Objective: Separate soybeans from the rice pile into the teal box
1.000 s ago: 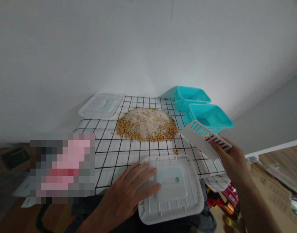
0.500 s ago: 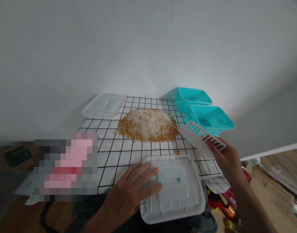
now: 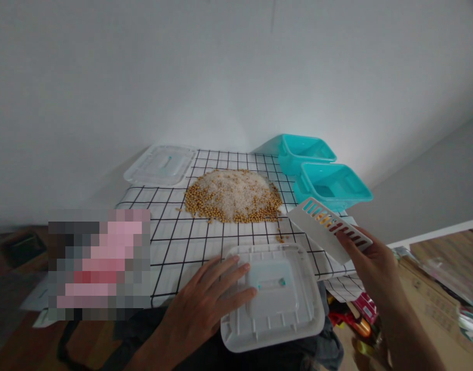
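My left hand [image 3: 205, 309] lies flat, fingers spread, on the left side of a white plastic lid [image 3: 275, 299] at the table's near edge. My right hand [image 3: 371, 263] holds a white slotted scoop [image 3: 325, 226] tilted above the table's right side, with a few yellow beans showing through its slots. A mound of white rice ringed with yellow soybeans [image 3: 232, 196] sits in the middle of the black-and-white grid tablecloth [image 3: 182, 247].
Two turquoise bins [image 3: 329, 185] stand at the back right against the wall. A clear lid [image 3: 161, 165] lies at the back left. A few stray beans [image 3: 280, 238] lie near the scoop. Clutter and cardboard fill the floor to the right.
The scoop in my right hand shifted slightly left, then back right and lower. My left hand stayed on the lid.
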A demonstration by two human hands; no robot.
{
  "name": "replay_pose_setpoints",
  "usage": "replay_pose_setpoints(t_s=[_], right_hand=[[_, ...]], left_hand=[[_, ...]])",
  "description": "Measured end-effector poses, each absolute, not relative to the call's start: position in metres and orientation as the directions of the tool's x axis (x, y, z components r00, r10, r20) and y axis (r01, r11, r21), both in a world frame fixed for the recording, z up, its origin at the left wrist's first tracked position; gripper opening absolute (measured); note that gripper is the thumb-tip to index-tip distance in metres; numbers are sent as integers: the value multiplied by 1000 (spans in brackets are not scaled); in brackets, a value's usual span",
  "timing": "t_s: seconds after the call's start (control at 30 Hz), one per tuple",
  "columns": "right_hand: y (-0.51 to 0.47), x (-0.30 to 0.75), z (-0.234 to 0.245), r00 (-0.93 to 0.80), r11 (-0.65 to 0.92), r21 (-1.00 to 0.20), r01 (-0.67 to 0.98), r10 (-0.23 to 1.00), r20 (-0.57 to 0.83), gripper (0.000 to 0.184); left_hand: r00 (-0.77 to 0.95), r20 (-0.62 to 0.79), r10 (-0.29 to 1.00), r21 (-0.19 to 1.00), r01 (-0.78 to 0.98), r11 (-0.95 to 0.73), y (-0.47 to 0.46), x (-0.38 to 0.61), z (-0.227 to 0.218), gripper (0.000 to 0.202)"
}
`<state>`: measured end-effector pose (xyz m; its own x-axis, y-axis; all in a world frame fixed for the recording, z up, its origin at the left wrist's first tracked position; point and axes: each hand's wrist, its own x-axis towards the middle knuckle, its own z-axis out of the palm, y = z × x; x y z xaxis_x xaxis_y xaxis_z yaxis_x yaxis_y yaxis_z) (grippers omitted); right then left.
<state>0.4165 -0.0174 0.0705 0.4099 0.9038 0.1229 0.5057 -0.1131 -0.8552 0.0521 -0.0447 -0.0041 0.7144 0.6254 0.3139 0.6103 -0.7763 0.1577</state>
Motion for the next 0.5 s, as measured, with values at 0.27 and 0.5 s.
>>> replay_pose_setpoints(t_s=[0.27,0.5], right_hand=[[-32,424,67,410,-171,-895,411,912,14,39],[-42,427,65,400,-193,-912,361,916,-35,39]], left_hand=[[708,295,641,178,619,-765,-45,53,-2,53],[709,283,646,221,607,-763,-46,53,0,52]])
